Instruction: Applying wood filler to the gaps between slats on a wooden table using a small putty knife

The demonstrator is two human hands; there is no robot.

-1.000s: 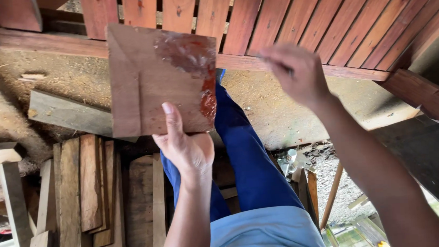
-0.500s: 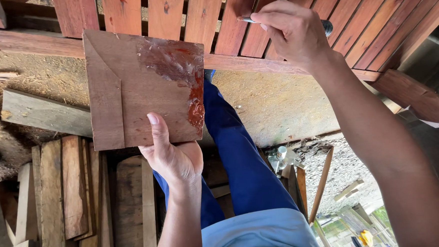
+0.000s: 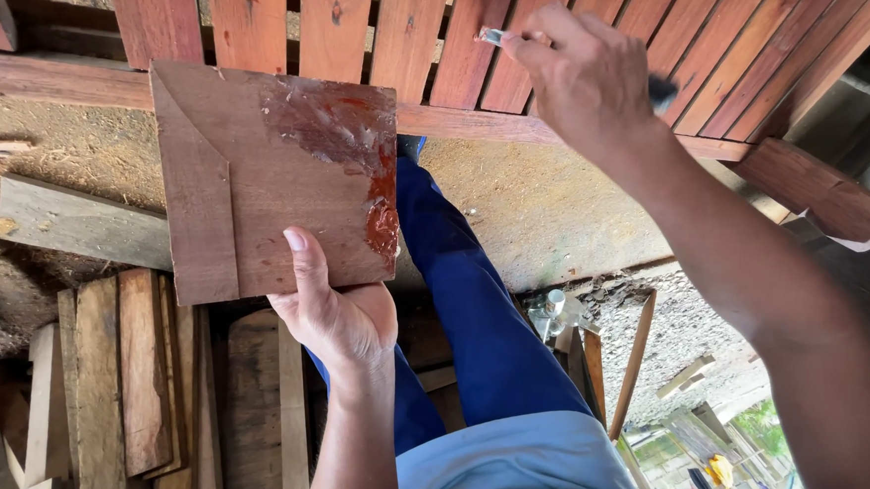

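The left hand (image 3: 334, 314) grips the near edge of a square wooden board (image 3: 273, 179), thumb laid flat on its face and the other fingers curled out of sight beneath it, so the hand is clamped on the board and holds it up level in front of the body. The board's far right corner and right edge carry a wet, glossy reddish coating (image 3: 350, 145), while the rest of its face is dull bare brown, with a slanted seam running down its left part. The right hand (image 3: 585, 83) is up at the far right, well apart from the board, fingers closed around a small brush (image 3: 494, 38); the pale tip pokes out to the left of the fingers and a dark end shows to the right of the hand. Behind that hand lies a slatted panel of reddish wooden strips (image 3: 424, 27) crossing the far side of the scene. Below the board runs a leg in blue trousers (image 3: 478, 312), with a light blue shirt (image 3: 516, 463) at the near edge. On the left, loose grey and brown planks (image 3: 95, 391) lie stacked on sawdust-covered ground (image 3: 63, 155).
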